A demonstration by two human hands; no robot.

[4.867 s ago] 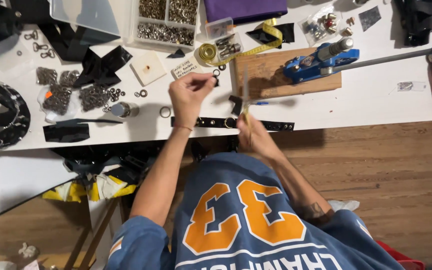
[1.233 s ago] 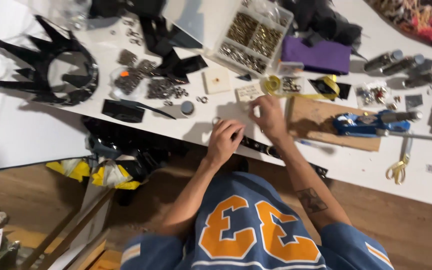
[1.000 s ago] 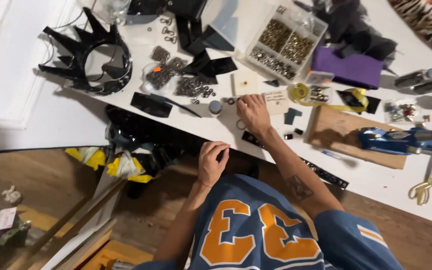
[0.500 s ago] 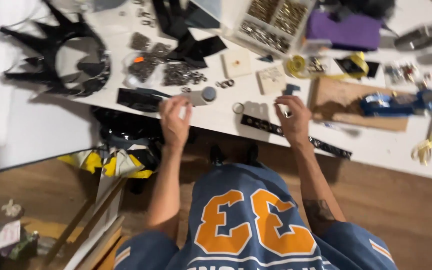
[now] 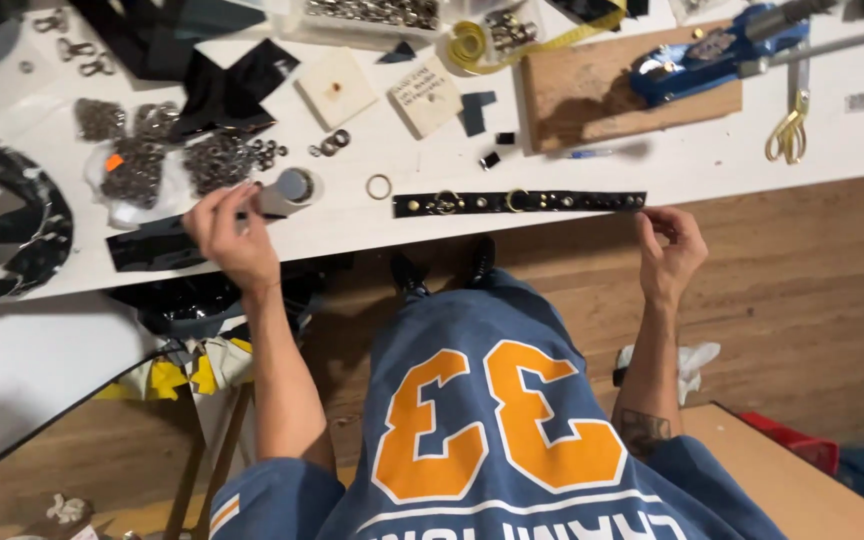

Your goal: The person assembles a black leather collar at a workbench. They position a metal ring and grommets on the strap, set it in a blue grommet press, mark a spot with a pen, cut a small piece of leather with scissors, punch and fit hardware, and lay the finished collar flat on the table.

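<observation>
Pinching the tool (image 5: 277, 195) left of the strap (image 5: 519, 202), the left hand (image 5: 232, 232) should lift steadily; right hand (image 5: 670, 255) loosely curled, empty.

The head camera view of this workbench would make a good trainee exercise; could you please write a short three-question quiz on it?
1. True or false: the black studded strap lies along the front edge of the white table.
2. Which hand is at the grey-capped cylinder tool? A) left hand B) right hand
3. Fill in: the yellow-handled scissors lie to the right of the wooden ____ that carries the blue tool.

Key:
1. True.
2. A; its fingers pinch the tool's near end, while the right hand hovers off the strap's right end, just past the table edge.
3. Board.
</observation>
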